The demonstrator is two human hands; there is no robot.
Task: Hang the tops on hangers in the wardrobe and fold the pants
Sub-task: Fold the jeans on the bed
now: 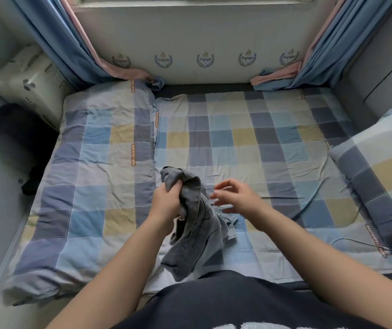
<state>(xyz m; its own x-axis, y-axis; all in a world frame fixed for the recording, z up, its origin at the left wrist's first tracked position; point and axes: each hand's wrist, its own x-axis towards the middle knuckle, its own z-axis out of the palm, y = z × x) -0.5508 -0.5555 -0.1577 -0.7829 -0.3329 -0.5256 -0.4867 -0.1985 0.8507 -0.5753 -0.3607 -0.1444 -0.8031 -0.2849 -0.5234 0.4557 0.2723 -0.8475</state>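
So: folded quilt [90,162] on the left side of the bed [249,138], and just right of it the left hand [166,203] has its fingers curled tight round the top of a bunched grey denim garment [197,233]. The rest of it trails down onto the sheet (honestly can't tell if it's pants or a top). The right hand [235,198] hovers just beside it, fingers loosely spread, holding nothing. Pillow [380,174] is far right. Looks like the untangling step to me, so next that free hand needs to find a waistband or collar edge and spread it flat.
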